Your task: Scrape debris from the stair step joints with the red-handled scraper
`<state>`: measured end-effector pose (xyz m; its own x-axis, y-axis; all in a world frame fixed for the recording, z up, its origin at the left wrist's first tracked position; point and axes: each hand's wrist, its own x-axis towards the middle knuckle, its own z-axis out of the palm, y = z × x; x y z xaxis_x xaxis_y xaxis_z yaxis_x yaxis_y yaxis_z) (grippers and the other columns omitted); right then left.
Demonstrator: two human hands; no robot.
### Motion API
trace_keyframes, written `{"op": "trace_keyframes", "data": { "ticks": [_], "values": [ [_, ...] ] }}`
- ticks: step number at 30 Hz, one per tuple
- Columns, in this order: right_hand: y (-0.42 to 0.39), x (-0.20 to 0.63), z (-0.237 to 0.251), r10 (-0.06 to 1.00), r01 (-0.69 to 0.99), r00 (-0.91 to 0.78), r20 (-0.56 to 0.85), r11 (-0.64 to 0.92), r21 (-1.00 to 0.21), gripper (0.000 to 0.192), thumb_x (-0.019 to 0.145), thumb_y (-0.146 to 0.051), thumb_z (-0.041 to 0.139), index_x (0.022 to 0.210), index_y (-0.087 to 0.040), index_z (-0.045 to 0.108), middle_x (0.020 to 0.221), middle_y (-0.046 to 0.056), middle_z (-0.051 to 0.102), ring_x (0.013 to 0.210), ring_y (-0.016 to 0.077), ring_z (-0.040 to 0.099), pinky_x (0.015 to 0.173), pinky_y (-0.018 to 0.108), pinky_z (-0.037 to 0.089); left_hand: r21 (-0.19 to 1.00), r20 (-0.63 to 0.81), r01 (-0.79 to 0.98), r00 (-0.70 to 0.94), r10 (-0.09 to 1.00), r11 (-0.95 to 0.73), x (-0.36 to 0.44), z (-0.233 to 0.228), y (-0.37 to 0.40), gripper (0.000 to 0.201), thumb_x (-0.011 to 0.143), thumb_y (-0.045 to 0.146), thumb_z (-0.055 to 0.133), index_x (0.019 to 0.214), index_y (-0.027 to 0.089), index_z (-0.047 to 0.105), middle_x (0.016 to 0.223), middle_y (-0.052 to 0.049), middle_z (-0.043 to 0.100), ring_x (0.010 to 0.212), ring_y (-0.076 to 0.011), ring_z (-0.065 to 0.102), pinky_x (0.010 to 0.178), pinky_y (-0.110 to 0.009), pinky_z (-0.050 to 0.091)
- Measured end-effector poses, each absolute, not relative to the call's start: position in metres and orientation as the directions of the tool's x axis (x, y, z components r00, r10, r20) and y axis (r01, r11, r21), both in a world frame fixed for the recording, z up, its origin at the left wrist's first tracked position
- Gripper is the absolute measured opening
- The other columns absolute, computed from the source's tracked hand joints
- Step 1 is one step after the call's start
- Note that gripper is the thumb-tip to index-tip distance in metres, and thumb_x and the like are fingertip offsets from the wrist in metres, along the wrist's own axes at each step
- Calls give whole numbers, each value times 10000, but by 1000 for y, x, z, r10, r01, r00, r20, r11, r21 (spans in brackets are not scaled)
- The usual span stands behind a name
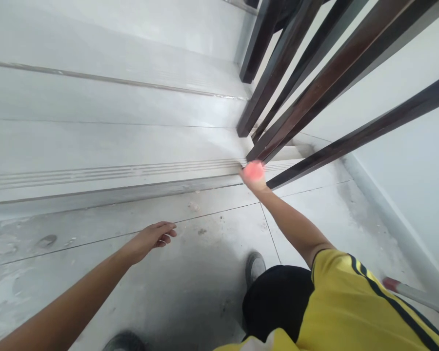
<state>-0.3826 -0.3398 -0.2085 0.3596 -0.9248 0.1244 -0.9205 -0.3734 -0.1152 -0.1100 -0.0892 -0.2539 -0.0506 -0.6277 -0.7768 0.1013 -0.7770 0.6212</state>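
My right hand (253,179) reaches to the front edge of the lowest step (131,168), beside the foot of a dark brown post (296,117). Its fingers look bent inward but are smeared by motion. Over the hand shows a blurred pinkish-red patch (254,170), whose kind I cannot make out. Whatever lies under the fingers is hidden. Lower and to the left, my left hand (155,238) hangs above the tiled floor (212,248), fingers loosely bent and apart, with nothing in them.
Pale steps (113,97) with grooved edges rise ahead. Several dark balusters (278,63) slant along their right side, near a white wall (406,126). A red-and-white pole (413,291) lies at lower right. My shoe (255,265) stands on the dusty floor.
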Motion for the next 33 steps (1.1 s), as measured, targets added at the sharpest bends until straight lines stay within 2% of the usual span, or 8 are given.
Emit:
{"op": "trace_keyframes", "data": {
  "ticks": [4, 8, 11, 18, 22, 26, 29, 33],
  "values": [
    [-370, -403, -201, -957, -865, 197, 211, -271, -422, 259, 757, -387, 527, 715, -133, 548, 622, 81, 595, 643, 198, 603, 625, 280, 487, 619, -781, 110, -24, -624, -778, -107, -258, -86, 465, 641, 545, 639, 907, 164, 629, 927, -79, 626, 693, -125, 525, 640, -259, 430],
    [-369, -394, -199, -990, -699, 134, 50, -130, -704, 195, 672, -330, 576, 653, -140, 540, 463, 17, 547, 456, 143, 555, 465, 221, 458, 632, -770, 111, -18, -637, -767, -107, -259, -87, 475, 636, 556, 631, 899, 161, 628, 923, -83, 630, 694, -130, 533, 636, -263, 432],
    [-362, -384, -196, -982, -585, 176, -65, -51, -809, 188, 655, -311, 568, 625, -126, 551, 441, 10, 548, 399, 123, 534, 420, 204, 443, 638, -765, 107, -27, -644, -763, -107, -256, -89, 460, 651, 553, 621, 901, 167, 622, 929, -77, 631, 696, -128, 536, 635, -259, 430],
    [-387, -403, -193, -985, -748, 62, 160, -152, -646, 237, 677, -363, 572, 615, -134, 558, 396, 6, 519, 449, 154, 568, 505, 231, 475, 608, -791, 126, 5, -612, -784, -101, -258, -81, 459, 624, 547, 646, 873, 162, 620, 913, -75, 634, 685, -125, 531, 630, -259, 426],
    [-353, -377, -196, -974, -713, 215, 66, -203, -671, 268, 690, -402, 593, 678, -137, 554, 434, 2, 541, 448, 139, 551, 503, 233, 468, 631, -770, 122, -26, -638, -766, -103, -260, -86, 438, 659, 542, 617, 886, 168, 608, 938, -74, 633, 704, -127, 534, 656, -261, 427],
    [-320, -354, -192, -859, -608, 496, -126, -240, -757, 309, 715, -436, 593, 785, -136, 567, 509, -3, 575, 470, 117, 548, 500, 223, 463, 650, -754, 106, -38, -656, -753, -104, -257, -90, 434, 671, 547, 603, 886, 170, 610, 966, -83, 632, 730, -138, 540, 687, -274, 434],
    [-337, -363, -191, -892, -644, 450, 36, -353, -679, 299, 755, -432, 547, 827, -143, 581, 633, 25, 610, 564, 135, 576, 583, 264, 484, 663, -743, 110, -28, -669, -741, -99, -259, -83, 453, 668, 560, 599, 900, 172, 620, 978, -91, 632, 742, -147, 547, 691, -283, 438],
    [-353, -372, -202, -818, -701, 510, 267, -575, -421, 201, 732, -350, 575, 791, -161, 609, 833, 66, 623, 787, 174, 588, 764, 312, 467, 630, -773, 114, -6, -635, -768, -94, -266, -73, 452, 652, 561, 614, 879, 170, 623, 963, -90, 635, 724, -143, 546, 662, -273, 439]
  ]
}}
